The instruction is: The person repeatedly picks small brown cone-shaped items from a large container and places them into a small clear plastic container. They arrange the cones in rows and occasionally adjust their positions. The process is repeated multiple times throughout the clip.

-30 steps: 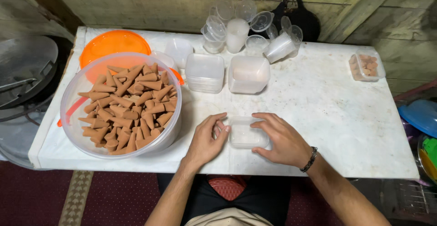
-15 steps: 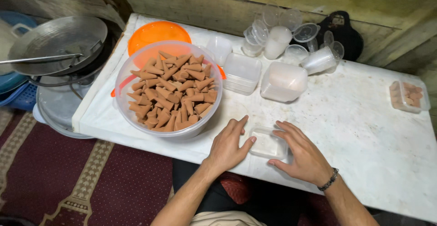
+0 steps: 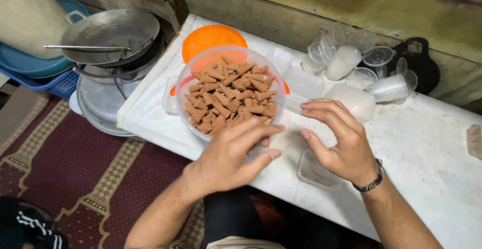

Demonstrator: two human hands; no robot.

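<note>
Hands of the person hover over the near edge of the white table (image 3: 432,143), close to a large clear plastic bowl (image 3: 187,92) that is full of brown cone-shaped pieces (image 3: 228,96). The left hand (image 3: 228,153) is spread flat with the fingers stretched forward; its fingertips reach the near rim of the bowl, and it grips nothing. The right hand (image 3: 339,138) is also open, with the fingers bent loosely and pointing to the left, and it holds nothing; a dark bracelet (image 3: 370,181) is on its wrist. Just under the right hand, a small clear rectangular plastic container (image 3: 314,171) lies on the table near the edge; I cannot tell if the hand touches it.

Behind the bowl an orange round plastic lid (image 3: 208,38) lies partly under it. To the right of the bowl stand some empty square clear plastic boxes (image 3: 304,86), and one frosted box (image 3: 357,101) lies just beyond the fingers of the right hand. Further back, near the wall, is a group of clear plastic cups (image 3: 351,58), some lying on their side, and a black object (image 3: 422,63) behind them.

Left of the table, lower down, a grey metal pan (image 3: 108,33) with a long utensil across it rests on other metal vessels, beside a blue plastic basin (image 3: 35,66). A dark red patterned carpet (image 3: 85,173) covers the floor.
</note>
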